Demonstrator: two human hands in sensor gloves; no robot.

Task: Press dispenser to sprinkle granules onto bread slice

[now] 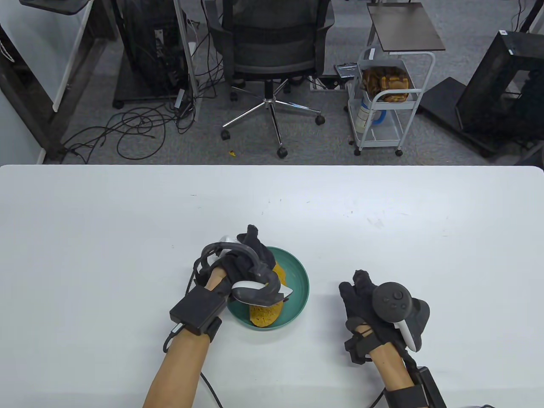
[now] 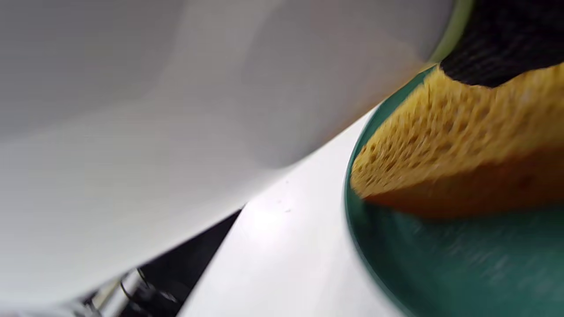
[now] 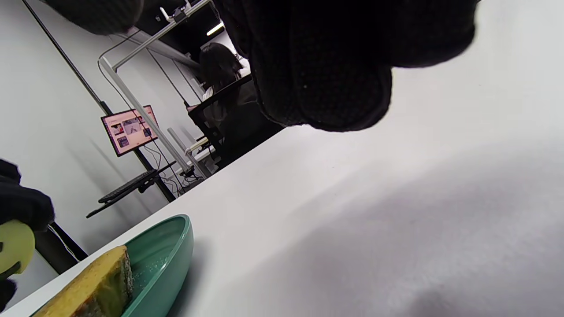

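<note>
Bread slice lies in the green bowl directly beneath the left grip, clamped on a pale dispenser; right grip rests relaxed on the table, beside.

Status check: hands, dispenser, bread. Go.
Left hand over the bowl, holding something yellow-green, likely the dispenser. Right hand idle on table, right of bowl. Bread in bowl. Nothing in the way.

Left hand raised with curled fingers; right hand resting, fingers loosely curled.
</note>
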